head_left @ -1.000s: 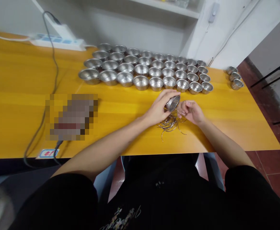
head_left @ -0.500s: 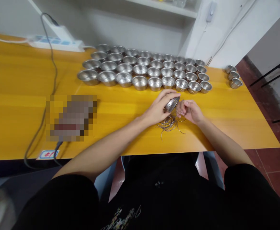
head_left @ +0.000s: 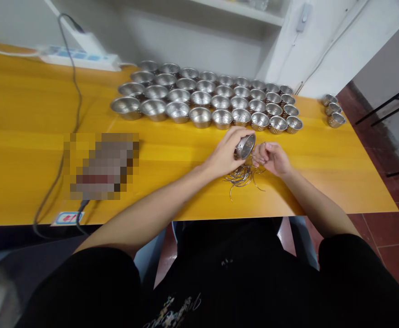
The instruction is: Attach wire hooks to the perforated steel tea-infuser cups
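Stainless steel catches the light over a yellow desk (head_left: 339, 182), where a person in a black short-sleeved shirt (head_left: 233, 273) works with two bare hands. The left hand (head_left: 224, 152) has its grip clamped around a perforated cup (head_left: 245, 146), which is tilted on its side with its open mouth turned toward the right hand (head_left: 272, 158). The right hand's fingers curl just beside the cup's rim; whether that grip is closed on a piece of wire cannot be told. Below the cup, between the hands and the near edge, lies a tangled pile of curved metal wires (head_left: 241, 176), with a few loose ends straying toward the person.

Behind the hands, similar metal cups (head_left: 200, 117) stand upright, mouths up, in four long rows of nine. Three more cups (head_left: 336, 120) form a short line at the far right corner, well apart from the rest. At left, a pixelated object (head_left: 100, 168) lies with a dark cable (head_left: 78, 100) running from its near end, close to a small blue-bordered label (head_left: 68, 218) at the edge. A white power strip (head_left: 79, 59) rests near the wall, and a pale shelf (head_left: 240, 10) spans the top, above reddish floor tiles (head_left: 394, 228) at right.
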`<action>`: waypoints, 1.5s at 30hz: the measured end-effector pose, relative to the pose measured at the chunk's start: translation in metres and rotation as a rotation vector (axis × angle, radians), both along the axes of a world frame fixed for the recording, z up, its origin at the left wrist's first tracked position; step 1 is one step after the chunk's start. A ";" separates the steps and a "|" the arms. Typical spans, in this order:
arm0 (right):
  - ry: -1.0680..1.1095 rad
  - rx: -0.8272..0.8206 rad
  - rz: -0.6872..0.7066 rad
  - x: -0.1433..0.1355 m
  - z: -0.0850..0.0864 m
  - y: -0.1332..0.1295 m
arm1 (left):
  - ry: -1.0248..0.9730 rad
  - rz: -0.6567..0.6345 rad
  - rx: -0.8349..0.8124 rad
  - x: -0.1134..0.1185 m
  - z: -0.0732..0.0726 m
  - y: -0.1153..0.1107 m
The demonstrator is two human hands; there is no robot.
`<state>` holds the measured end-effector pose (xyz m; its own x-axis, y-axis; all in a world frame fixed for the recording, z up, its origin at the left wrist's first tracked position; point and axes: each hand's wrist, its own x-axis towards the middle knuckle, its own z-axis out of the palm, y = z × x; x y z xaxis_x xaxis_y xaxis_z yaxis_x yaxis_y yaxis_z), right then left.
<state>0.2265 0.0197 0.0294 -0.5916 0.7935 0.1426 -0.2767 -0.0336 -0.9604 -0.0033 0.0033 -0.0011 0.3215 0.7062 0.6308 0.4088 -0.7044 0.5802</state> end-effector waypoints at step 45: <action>-0.243 1.050 -0.141 0.011 -0.006 0.000 | 0.088 -0.025 -0.415 0.008 0.031 -0.020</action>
<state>0.2377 0.0195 0.0238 -0.6090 0.4067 0.6810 -0.0125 0.8535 -0.5210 0.0045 -0.0163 0.0294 0.3821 0.8855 0.2642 0.4553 -0.4292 0.7800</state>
